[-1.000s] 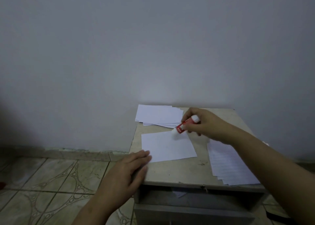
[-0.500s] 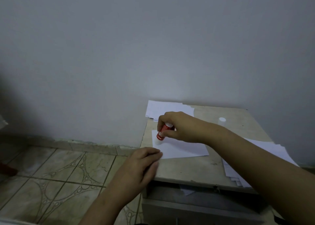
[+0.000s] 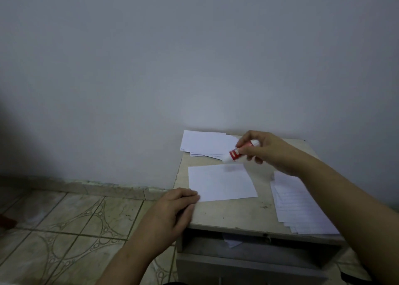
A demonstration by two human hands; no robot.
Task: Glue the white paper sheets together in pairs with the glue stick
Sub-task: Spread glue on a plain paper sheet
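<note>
Gripping the glue stick point(image 3: 239, 152) between thumb and fingers, the right hand point(image 3: 267, 151) hovers with the stick's white tip tilted down, just above the far right corner of a single white sheet point(image 3: 221, 182) on the small table point(image 3: 233, 214). The left hand point(image 3: 172, 211) lies flat and loosely spread, fingertips pressing that sheet's near left corner. Beyond the right hand rests a paper pile point(image 3: 207, 143); under its forearm lies a lined stack point(image 3: 300, 205).

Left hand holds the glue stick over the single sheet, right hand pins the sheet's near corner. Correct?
No, the hands are swapped. In the head view the right hand holds the glue stick over the single sheet, and the left hand pins the sheet's near corner.
</note>
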